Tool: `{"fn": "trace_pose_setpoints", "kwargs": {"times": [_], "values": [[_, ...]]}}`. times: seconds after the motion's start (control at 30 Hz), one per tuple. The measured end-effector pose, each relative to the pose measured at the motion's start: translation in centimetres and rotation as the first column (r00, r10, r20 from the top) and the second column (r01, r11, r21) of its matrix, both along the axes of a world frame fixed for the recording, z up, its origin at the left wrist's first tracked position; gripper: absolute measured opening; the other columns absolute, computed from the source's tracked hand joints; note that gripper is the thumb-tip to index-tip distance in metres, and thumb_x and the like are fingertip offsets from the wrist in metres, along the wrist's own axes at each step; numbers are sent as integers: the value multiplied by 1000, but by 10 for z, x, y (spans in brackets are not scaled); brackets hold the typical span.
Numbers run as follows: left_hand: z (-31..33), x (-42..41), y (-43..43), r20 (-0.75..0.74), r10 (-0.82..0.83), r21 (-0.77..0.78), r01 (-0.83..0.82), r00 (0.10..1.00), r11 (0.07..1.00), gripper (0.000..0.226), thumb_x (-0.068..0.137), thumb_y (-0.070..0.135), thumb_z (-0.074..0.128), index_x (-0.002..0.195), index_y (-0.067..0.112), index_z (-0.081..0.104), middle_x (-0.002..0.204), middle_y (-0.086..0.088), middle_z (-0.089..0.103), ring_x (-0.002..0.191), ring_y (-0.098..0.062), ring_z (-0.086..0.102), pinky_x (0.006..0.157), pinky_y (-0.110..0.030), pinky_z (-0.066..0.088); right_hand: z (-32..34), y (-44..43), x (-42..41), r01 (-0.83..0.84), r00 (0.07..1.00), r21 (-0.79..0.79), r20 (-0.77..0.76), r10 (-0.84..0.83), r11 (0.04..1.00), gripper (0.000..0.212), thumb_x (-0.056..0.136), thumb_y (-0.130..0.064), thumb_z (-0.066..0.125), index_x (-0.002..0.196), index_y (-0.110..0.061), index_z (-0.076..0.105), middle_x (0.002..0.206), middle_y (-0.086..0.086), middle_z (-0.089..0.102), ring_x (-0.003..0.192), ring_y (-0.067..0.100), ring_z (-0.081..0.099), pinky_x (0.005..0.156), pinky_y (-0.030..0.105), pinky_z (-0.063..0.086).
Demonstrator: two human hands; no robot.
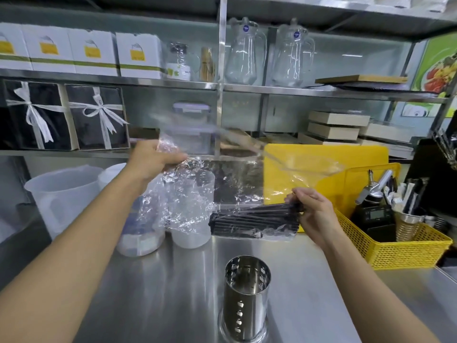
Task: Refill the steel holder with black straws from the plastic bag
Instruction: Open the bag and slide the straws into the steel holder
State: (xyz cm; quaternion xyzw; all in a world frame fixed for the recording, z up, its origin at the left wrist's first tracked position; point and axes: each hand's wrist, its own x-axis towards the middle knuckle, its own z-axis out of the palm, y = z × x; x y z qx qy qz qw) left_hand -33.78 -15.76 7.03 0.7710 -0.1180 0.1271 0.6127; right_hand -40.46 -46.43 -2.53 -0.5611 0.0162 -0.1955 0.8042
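Steel shelving with glass pitchers [247, 50] and boxes backs a stainless bench [158, 293]; the steel holder [246, 297] stands upright on the bench, nearest the camera, with no straws visible inside; above and behind the holder, the black straws [254, 220] lie roughly level inside the clear plastic bag [188, 191]; the left hand [153, 160] is closed on the bag's crumpled upper part, up and left of the holder; the right hand [314, 209] pinches the straws' right-hand ends; right of the holder sits a yellow basket [405, 253].
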Motion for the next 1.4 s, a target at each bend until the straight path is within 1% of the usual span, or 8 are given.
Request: {"fn": "trace_pose_setpoints", "kwargs": {"times": [0.1,0.23,0.37,0.43,0.53,0.73,0.97,1.4], "values": [[-14,12,4,66,42,-111,-34,997,993,7,76,2,69,79,5,64,55,6,68,54,-6,61,58,-17,48,1,0,0,54,996,-239,-60,-71,970,6,81,-14,63,78,-11,67,81,4,68,83,19,62,74,34,43],[-12,17,9,149,80,-188,-51,986,981,15,78,3,68,71,16,65,51,13,68,57,-8,66,73,-25,55,13,-4,2,264,964,-391,89,-249,882,14,76,-1,68,68,-13,65,74,-2,65,59,-6,59,57,12,45],[-5,18,9,163,15,-81,-1,987,997,14,79,5,68,72,17,65,52,13,69,54,-3,67,70,-27,55,19,-12,4,202,977,-536,52,-207,820,5,75,2,69,79,1,67,68,1,62,53,-5,57,54,12,44],[-6,19,9,147,20,-112,-4,989,994,14,78,5,69,72,17,64,53,13,69,59,-11,66,72,-31,51,18,-15,5,244,966,-491,53,-252,836,3,76,-2,69,77,-3,67,72,0,63,63,3,59,55,9,44],[-11,19,5,119,16,-134,0,993,991,13,77,4,70,74,16,64,58,6,70,70,-20,63,80,-37,50,11,-16,3,236,965,-467,10,-262,852,13,79,-8,68,69,-14,63,76,2,66,75,15,59,68,26,45],[-25,16,-16,30,-104,-150,108,994,983,9,80,7,68,75,14,64,55,7,71,56,-5,68,67,-25,53,7,-26,-11,226,974,-171,64,-218,959,14,87,-15,59,72,-15,58,68,-1,71,74,16,69,72,32,49],[-55,11,-35,-151,-199,-250,158,968,955,6,83,12,65,78,15,64,57,7,71,57,-2,68,69,-25,53,9,-39,-36,306,948,-166,142,-284,938,15,88,-18,57,73,-18,57,61,-8,68,68,10,67,72,28,48],[-80,-18,-78,-219,-376,-298,306,900,904,5,84,11,64,88,9,61,61,4,72,61,-6,70,63,-23,58,6,-81,-94,370,925,-177,157,-345,912,17,86,-17,60,69,-18,59,60,-5,66,65,14,64,79,38,51]]}}
